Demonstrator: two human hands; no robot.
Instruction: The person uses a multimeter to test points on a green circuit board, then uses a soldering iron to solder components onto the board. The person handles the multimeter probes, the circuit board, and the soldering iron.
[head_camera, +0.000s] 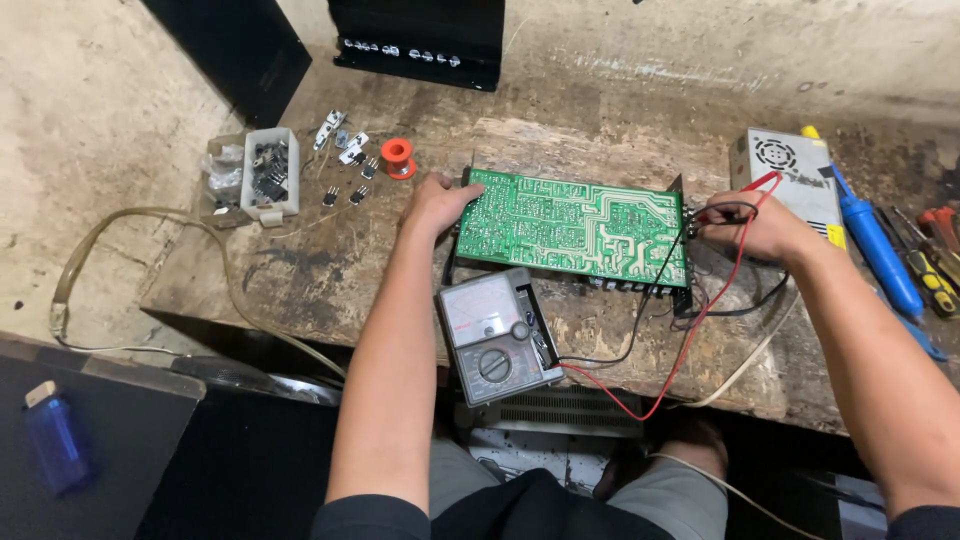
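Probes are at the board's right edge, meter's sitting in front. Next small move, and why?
Probably touch the probe tips to a solder point and glance at the analog meter. The right hand holds the red and black leads at the right edge of the green circuit board, solder side up, while the left hand steadies its left edge.

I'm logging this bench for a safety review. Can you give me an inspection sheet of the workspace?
Surface: worn, stained wooden bench.
Job's things: green printed circuit board; grey analogue multimeter at the front edge.
Clutter: red solder spool, white parts box, blue-handled screwdriver, silver metal power supply, blue lighter.
Grippers: left hand on the board's left edge; right hand holds the probes at its right edge.
Cables: red lead and black lead run from the meter; clear tubing at left.
Surroundings: black panels behind.
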